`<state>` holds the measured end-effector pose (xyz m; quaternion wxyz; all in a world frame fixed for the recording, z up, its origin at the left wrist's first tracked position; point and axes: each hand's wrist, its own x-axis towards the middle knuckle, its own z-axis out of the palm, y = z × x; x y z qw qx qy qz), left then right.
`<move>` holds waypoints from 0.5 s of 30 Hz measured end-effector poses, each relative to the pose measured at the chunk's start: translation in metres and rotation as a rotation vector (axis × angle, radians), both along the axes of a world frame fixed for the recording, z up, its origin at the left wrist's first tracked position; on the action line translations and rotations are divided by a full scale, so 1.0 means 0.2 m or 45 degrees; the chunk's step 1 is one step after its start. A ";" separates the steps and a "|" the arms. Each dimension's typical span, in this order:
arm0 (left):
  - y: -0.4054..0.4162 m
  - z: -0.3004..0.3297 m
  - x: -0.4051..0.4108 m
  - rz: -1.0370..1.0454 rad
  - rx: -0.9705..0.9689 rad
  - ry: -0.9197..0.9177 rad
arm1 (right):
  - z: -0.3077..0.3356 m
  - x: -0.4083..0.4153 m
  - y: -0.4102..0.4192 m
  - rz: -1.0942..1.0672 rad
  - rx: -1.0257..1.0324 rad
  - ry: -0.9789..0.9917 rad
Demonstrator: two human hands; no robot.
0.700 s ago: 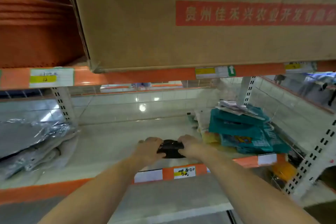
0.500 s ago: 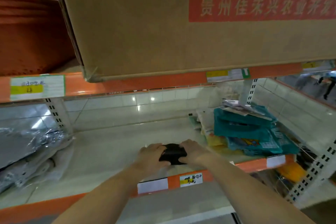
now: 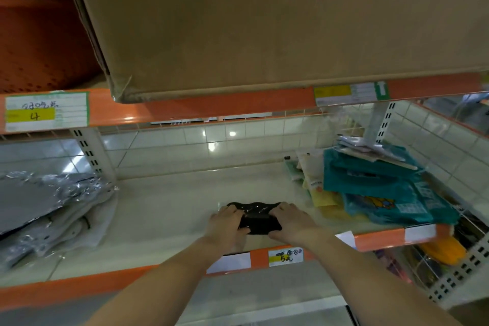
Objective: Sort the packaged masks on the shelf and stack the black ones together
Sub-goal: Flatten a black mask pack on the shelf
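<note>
Still gripped at both ends: black masks (image 3: 258, 218) between left hand (image 3: 227, 222) and right hand (image 3: 289, 219), on shelf (image 3: 164, 209); position unchanged, stack being squared.

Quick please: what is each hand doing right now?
Left hand: holds the left end of the black masks.
Right hand: holds their right end.

View: head cam, only one, none shared
Faces: fwd + down into white shelf (image 3: 172, 198)
Range: close, arm's reach; cardboard box (image 3: 211, 29) overhead
</note>
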<state>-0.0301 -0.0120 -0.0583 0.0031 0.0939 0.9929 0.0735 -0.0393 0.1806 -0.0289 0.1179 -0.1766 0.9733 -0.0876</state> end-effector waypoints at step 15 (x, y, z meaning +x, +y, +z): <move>0.09 0.02 0.07 0.138 -0.180 0.185 | -0.09 0.00 -0.01 0.184 0.064 0.229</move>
